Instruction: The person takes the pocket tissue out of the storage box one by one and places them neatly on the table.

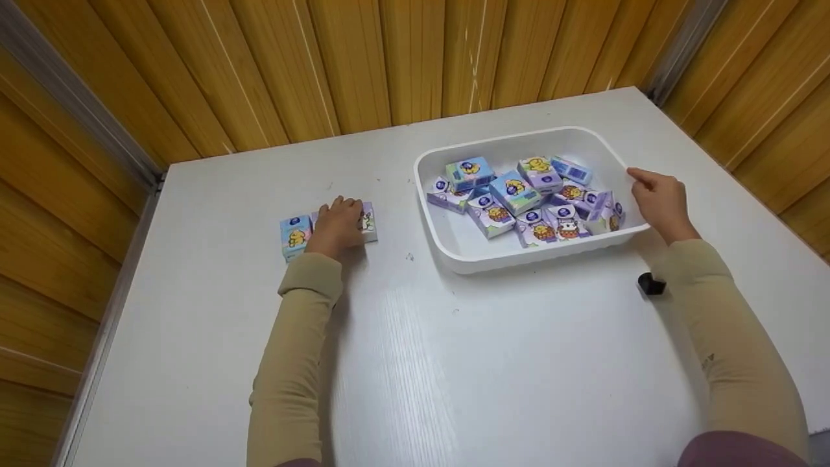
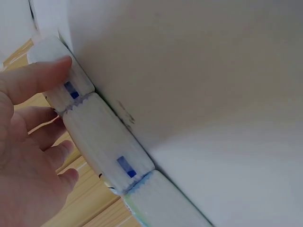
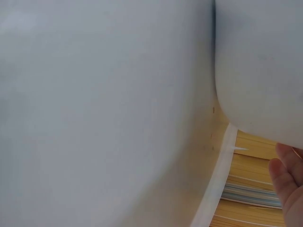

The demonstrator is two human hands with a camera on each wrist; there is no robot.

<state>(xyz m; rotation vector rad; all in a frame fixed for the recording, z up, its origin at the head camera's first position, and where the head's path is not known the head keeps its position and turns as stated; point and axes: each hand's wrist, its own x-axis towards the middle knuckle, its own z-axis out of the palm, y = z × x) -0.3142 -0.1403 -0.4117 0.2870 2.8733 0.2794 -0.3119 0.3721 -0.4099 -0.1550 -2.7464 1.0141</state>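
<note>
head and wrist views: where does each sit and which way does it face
Head: worn on the head, looking forward and down at table and tray; both sleeves, left grip and right grip show.
Left wrist: worn there, facing three boxes in a row; thumb and fingers show.
Right wrist: worn there, facing table and tray's outside; fingertips show.
Head and left wrist share that row.

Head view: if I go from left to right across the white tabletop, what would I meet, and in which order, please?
Light-blue cartoon-printed packet, the person's left grip, white plastic tray, the person's right grip.
</note>
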